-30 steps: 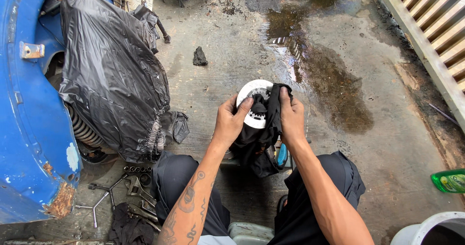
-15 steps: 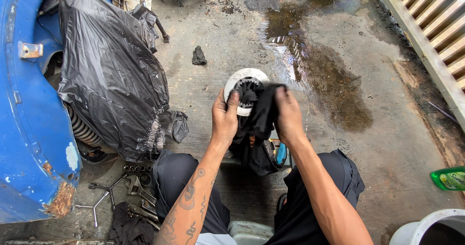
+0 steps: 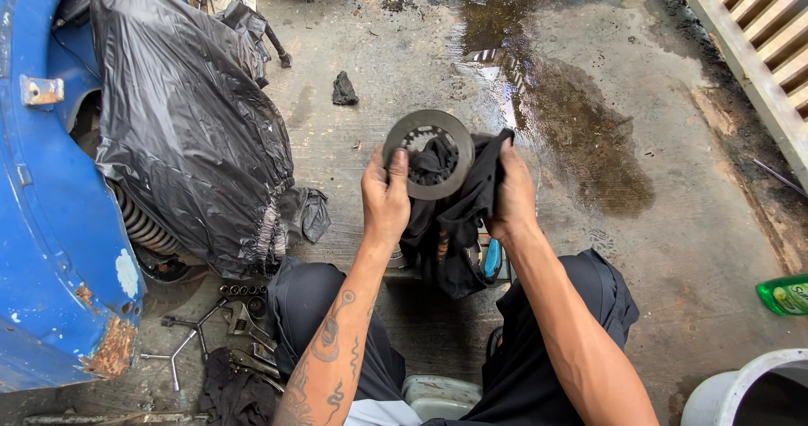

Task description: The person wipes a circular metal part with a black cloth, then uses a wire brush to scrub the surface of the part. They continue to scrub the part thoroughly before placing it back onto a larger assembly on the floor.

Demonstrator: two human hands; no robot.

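Thing in hand was a flat toothed metal ring point(image 3: 427, 155), grey, with teeth on its inner edge. It was held up in the air above the concrete floor point(image 3: 690, 249), over the person's knees, roughly mid-floor and just short of the wet patch point(image 3: 581, 131).

Handling, my read: stiff thin plate, rigid, moderate weight for 1 hand, not fragile. Likely greasy, so slippery on the flat faces. Best hold looked like the outer rim or a pinch across the band, thumb on 1 face and fingers behind.

Left hand point(image 3: 385, 200): grip closed in a pinch on the ring's lower-left rim, thumb on the front face, fingers behind and out of view.

Right hand point(image 3: 513, 197): grip closed around a black rag point(image 3: 459, 224), bunched against the ring's right side and pushed into its centre hole. Whether those fingers also touched metal through the cloth, I couldn't tell.

Rag was soft and limp, and hung down between the forearms.

Nearby: black plastic sheet point(image 3: 189, 131) over a blue vehicle body point(image 3: 50, 249) at the floor's left edge, wrenches and sockets point(image 3: 227, 325) by the left knee, green bottle point(image 3: 783, 295) at the right edge.
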